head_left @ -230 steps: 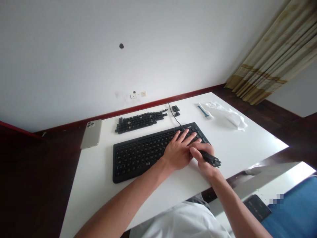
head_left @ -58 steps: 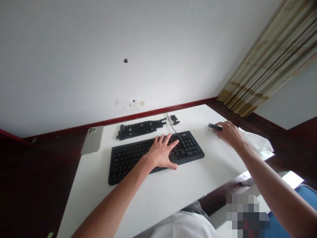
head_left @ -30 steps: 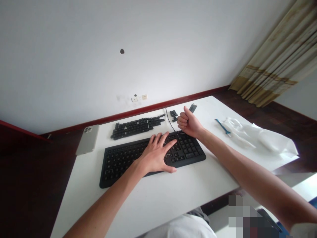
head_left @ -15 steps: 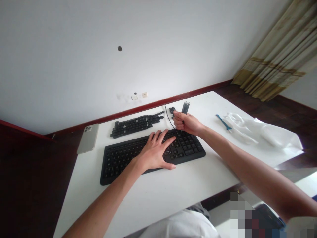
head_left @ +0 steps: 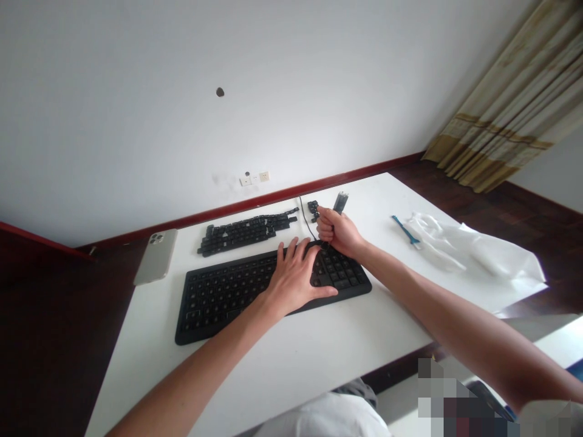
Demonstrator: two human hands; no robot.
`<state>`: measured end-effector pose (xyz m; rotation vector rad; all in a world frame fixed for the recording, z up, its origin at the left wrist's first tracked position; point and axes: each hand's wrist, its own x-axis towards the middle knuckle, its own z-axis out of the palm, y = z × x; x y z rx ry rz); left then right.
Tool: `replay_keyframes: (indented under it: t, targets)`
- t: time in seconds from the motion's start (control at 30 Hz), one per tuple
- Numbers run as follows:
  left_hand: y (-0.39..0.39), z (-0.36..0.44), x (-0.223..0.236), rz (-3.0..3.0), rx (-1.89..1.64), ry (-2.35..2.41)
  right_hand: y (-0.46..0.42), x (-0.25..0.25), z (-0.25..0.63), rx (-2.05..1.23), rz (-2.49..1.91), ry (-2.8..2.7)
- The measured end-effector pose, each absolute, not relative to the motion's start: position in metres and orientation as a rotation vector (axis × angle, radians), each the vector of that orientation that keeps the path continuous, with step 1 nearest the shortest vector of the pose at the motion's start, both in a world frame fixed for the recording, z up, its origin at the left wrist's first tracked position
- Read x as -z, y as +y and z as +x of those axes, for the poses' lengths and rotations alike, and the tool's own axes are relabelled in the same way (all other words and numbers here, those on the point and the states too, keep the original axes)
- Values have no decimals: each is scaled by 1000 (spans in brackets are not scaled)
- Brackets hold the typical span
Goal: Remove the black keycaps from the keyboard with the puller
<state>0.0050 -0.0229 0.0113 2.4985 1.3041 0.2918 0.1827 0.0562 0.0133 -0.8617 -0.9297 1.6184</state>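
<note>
Inspection of the desk finds the left hand (head_left: 294, 280) resting flat on a black computer keyboard (head_left: 237, 302), fingers spread and gripping nothing, its fingertips on the keys near the top edge. The right hand (head_left: 340, 235) is closed in a fist around a slim handheld tool (head_left: 339, 202), whose dark, pale-ended upper part stands out above the fist, tilted slightly; its lower end appears to reach the keys at the keyboard's upper edge, though the fist largely hides the contact. The tool's exact type cannot be confirmed. The two hands are close together. Above the keyboard lie a row of loose black keycaps (head_left: 246, 230), a small keycap cluster (head_left: 313, 210) and a thin black cable (head_left: 306, 226). A smartphone (head_left: 155, 257), a blue brush (head_left: 405, 232) and a white plastic sheet (head_left: 483, 258) lie on the white desk (head_left: 291, 370).
</note>
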Motion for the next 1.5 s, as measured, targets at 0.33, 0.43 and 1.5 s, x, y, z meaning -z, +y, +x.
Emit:
replay_keyframes:
  t: [0.33,0.43,1.5]
  targets:
    - [-18,10,-6,2274,-543,1263,56,-10,181,-1526,-911,-953]
    - [-15,9,-6,2233,-556,1262,57,-8,181,-1533,-902,-962]
    - [-15,6,-10,2241,-486,1233,47,-14,167,-1317,-959,-712]
